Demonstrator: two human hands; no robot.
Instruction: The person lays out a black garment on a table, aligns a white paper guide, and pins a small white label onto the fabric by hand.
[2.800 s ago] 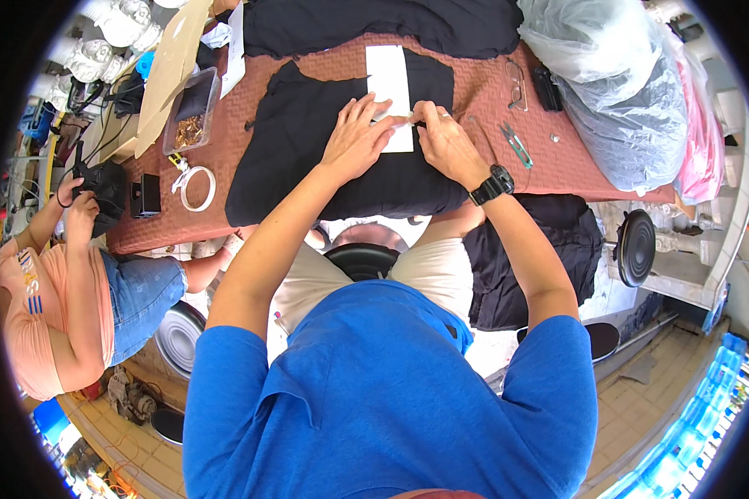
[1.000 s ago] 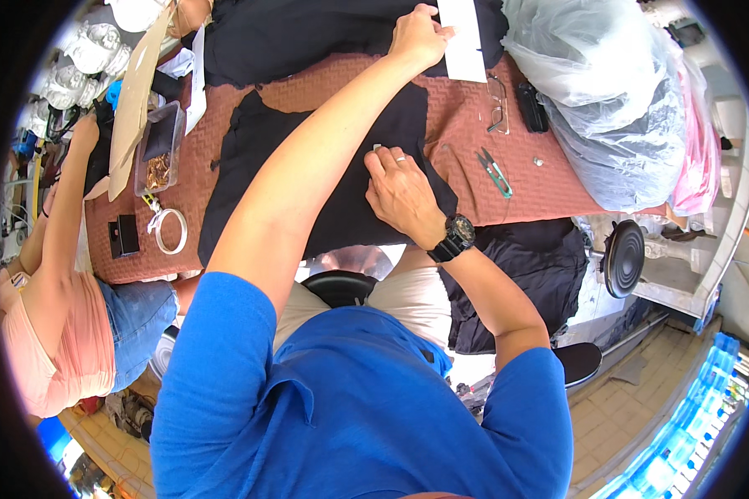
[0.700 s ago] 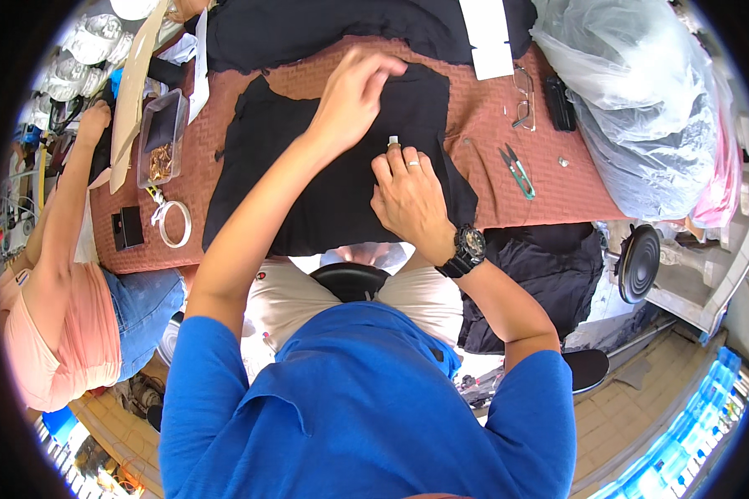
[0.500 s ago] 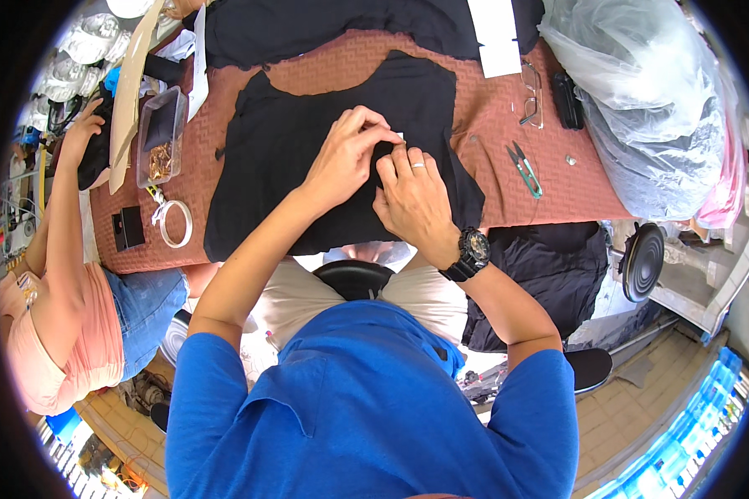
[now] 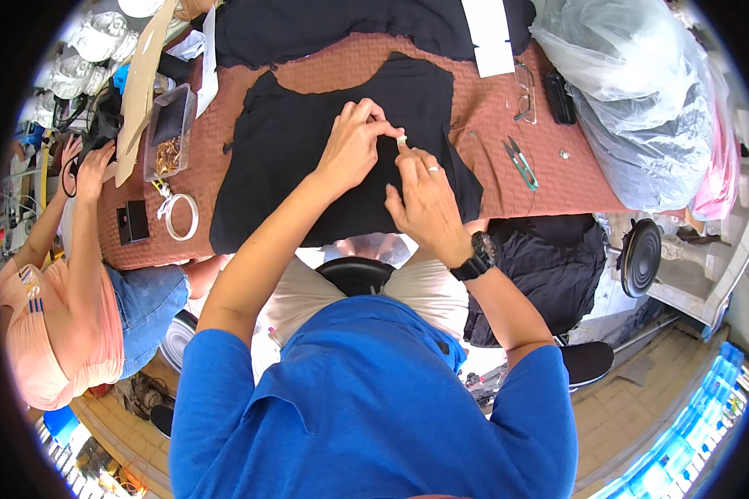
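A black garment piece (image 5: 308,158) with a scooped edge lies flat on the table in front of me. Over its right half, my left hand (image 5: 354,148) is closed in a pinch at a small white piece (image 5: 402,140), too small to make out further. My right hand (image 5: 429,200), with a ring on one finger, has its index finger stretched to that same white piece. Its thumb stands apart, and the palm rests low over the black cloth. To the right of the garment lie green-handled thread snips (image 5: 521,164), partly open.
A brown cloth (image 5: 491,195) covers the table. Eyeglasses (image 5: 524,96), a black case (image 5: 559,97) and a large plastic bag (image 5: 632,116) are at right. At left are a clear box (image 5: 171,125), a white tape roll (image 5: 181,218) and a co-worker's hands (image 5: 91,170) with black scissors.
My right hand has shifted slightly right and down, its index finger now straighter. My left hand has moved slightly right. The co-worker's hands have come together around scissors and dark cloth.
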